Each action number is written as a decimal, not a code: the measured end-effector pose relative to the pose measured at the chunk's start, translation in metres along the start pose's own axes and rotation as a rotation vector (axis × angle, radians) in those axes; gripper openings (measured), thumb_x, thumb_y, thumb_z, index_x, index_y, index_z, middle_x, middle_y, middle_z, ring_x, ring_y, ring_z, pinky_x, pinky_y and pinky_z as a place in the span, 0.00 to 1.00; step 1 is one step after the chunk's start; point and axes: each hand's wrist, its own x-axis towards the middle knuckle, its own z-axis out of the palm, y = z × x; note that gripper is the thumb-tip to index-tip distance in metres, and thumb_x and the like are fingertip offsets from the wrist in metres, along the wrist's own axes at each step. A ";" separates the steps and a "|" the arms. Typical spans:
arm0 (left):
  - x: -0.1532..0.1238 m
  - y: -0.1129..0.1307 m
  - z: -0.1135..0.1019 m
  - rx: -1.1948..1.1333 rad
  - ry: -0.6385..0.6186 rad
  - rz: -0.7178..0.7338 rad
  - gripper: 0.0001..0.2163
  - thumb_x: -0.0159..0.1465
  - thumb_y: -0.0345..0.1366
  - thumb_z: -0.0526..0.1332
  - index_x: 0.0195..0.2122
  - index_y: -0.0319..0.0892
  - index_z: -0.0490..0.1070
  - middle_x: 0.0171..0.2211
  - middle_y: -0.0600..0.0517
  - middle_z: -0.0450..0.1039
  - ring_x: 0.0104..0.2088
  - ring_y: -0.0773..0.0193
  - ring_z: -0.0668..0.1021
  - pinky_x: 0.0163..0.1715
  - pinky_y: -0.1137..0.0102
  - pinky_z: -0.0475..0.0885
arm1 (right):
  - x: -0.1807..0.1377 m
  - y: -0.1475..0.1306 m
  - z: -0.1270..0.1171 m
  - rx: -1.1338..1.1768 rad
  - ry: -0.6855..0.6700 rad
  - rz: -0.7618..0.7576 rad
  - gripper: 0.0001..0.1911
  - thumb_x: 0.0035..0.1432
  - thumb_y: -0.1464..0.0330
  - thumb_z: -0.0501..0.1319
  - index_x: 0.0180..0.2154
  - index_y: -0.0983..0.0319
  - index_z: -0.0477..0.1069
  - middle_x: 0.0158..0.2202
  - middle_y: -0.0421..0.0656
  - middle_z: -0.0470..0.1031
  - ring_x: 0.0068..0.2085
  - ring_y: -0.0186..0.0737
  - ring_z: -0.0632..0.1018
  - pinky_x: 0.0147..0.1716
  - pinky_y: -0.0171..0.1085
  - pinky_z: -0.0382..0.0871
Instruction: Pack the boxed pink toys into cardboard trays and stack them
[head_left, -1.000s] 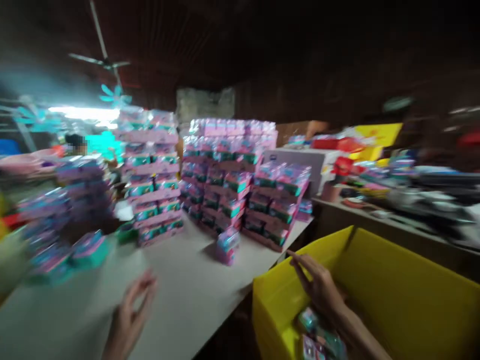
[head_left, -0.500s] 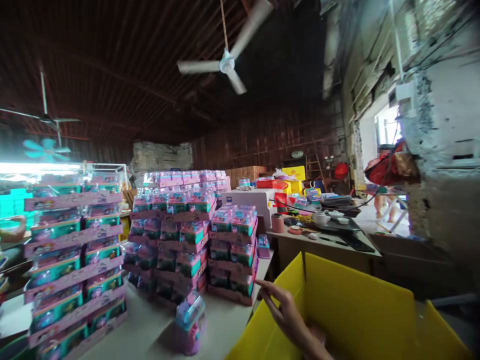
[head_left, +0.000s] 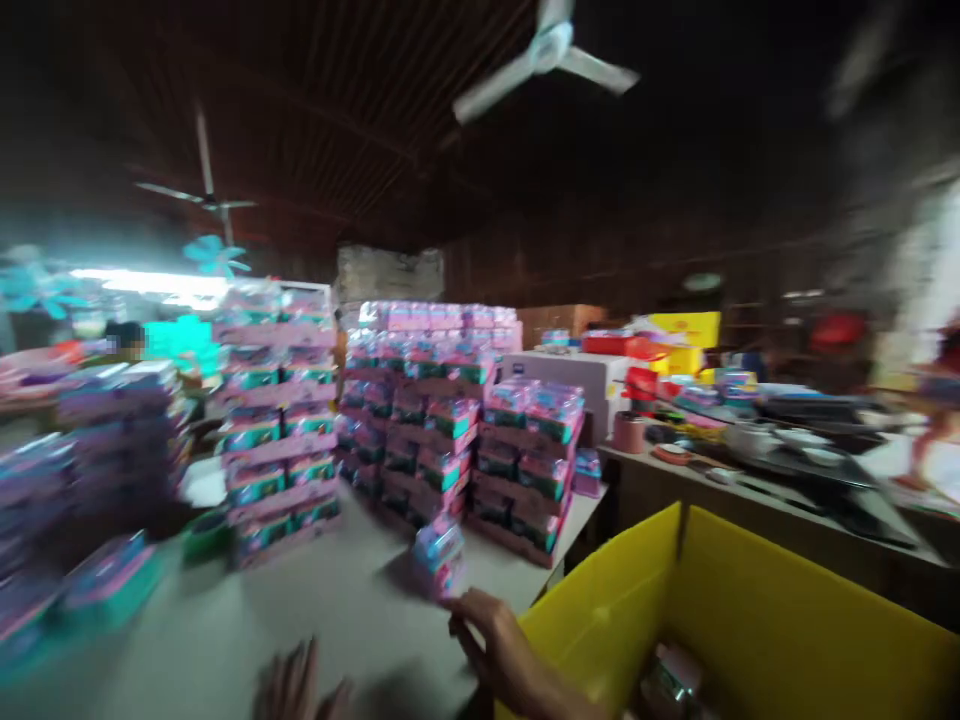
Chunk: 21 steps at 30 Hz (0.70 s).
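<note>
"In the head view, what is looking done?"

"The stacks [head_left: 427, 405] are standing left of the bin [head_left: 810, 600], tray upon tray, so I am judging those as done."

"And what is looking left over?"

"One pack [head_left: 439, 555] is standing loose on the table [head_left: 337, 620], left of the bin, outside any tray. Something blurred [head_left: 671, 675] is lying inside the bin. I am guessing part-way; I am not managing a count."

"What are the hands doing?"

"The right hand [head_left: 499, 640] is hanging by the bin's left edge, fingers loosely bent, gripping nothing visible. Its tips are pointing at the pack; contact I am unable to tell. The left hand [head_left: 304, 685], farther left of the bin, is spreading its blurred fingers, apparently holding nothing."
</note>
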 end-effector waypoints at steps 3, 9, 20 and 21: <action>-0.011 0.009 -0.014 -0.076 -0.190 -0.224 0.32 0.65 0.57 0.59 0.61 0.38 0.76 0.60 0.35 0.78 0.66 0.35 0.73 0.65 0.40 0.68 | 0.034 -0.021 0.030 0.141 -0.161 -0.035 0.18 0.75 0.67 0.52 0.54 0.61 0.78 0.35 0.49 0.82 0.38 0.43 0.83 0.43 0.39 0.79; 0.014 -0.005 -0.069 -0.206 -0.037 -0.766 0.27 0.68 0.46 0.62 0.64 0.35 0.70 0.65 0.31 0.72 0.69 0.42 0.71 0.69 0.47 0.66 | 0.109 -0.051 0.144 0.190 -0.711 -0.164 0.24 0.72 0.69 0.53 0.64 0.63 0.74 0.46 0.53 0.84 0.47 0.45 0.84 0.53 0.44 0.77; -0.004 -0.046 -0.246 0.249 0.071 -0.728 0.32 0.66 0.39 0.68 0.70 0.37 0.64 0.62 0.34 0.73 0.64 0.45 0.75 0.66 0.50 0.69 | 0.055 -0.087 0.302 -0.194 -0.871 -0.369 0.34 0.78 0.52 0.43 0.77 0.57 0.53 0.78 0.59 0.48 0.78 0.64 0.53 0.65 0.67 0.58; -0.008 -0.047 -0.253 0.312 0.020 -0.746 0.32 0.66 0.39 0.68 0.70 0.36 0.64 0.63 0.33 0.72 0.65 0.44 0.74 0.67 0.50 0.68 | 0.052 -0.081 0.306 -0.181 -0.822 -0.387 0.34 0.78 0.52 0.43 0.76 0.57 0.54 0.78 0.59 0.50 0.77 0.65 0.54 0.64 0.67 0.59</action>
